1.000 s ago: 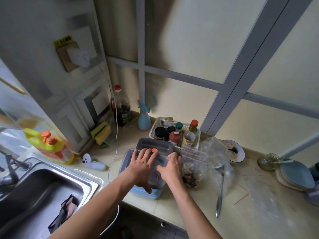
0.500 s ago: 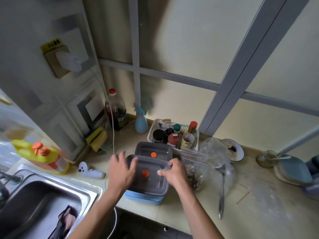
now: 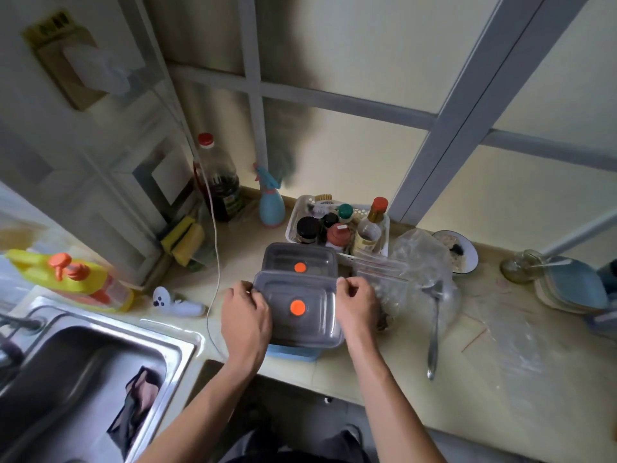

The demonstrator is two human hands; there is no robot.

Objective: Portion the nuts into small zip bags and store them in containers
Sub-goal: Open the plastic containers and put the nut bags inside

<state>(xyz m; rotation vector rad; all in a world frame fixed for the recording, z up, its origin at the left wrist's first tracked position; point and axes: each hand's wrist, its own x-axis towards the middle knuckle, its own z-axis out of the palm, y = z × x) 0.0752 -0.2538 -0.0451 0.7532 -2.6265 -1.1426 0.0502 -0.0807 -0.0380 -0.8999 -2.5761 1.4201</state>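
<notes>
With both hands down at the counter's near edge, I have the front container [image 3: 298, 314] caught between them. My left hand [image 3: 245, 324] curls over its left rim, fingers bent at the far-left corner and the palm lying along the side. My right hand [image 3: 357, 307] grasps the right rim, the thumb and bent fingers pinching the lid edge near the far-right corner. Neither hand is spread flat; both are wrapped onto the lid's edge.

That container has a grey translucent lid with an orange dot in its middle, and it sits on a pale blue base [image 3: 292, 352] that shows beneath its near side. Right behind it, touching or nearly so, lies a second container [image 3: 299, 260] with the same grey lid and orange dot.

Just to the right of my right hand stands a zip bag [image 3: 384, 285], its mouth open; dark nuts show low in it, partly hidden by my hand. A crumpled clear plastic bag [image 3: 420, 255] sits behind it, and a metal spoon [image 3: 434, 329] lies along the counter to the right.

A white basket [image 3: 384, 228] of jars and bottles stands behind the containers. The steel sink [image 3: 100, 362] is at my left.
</notes>
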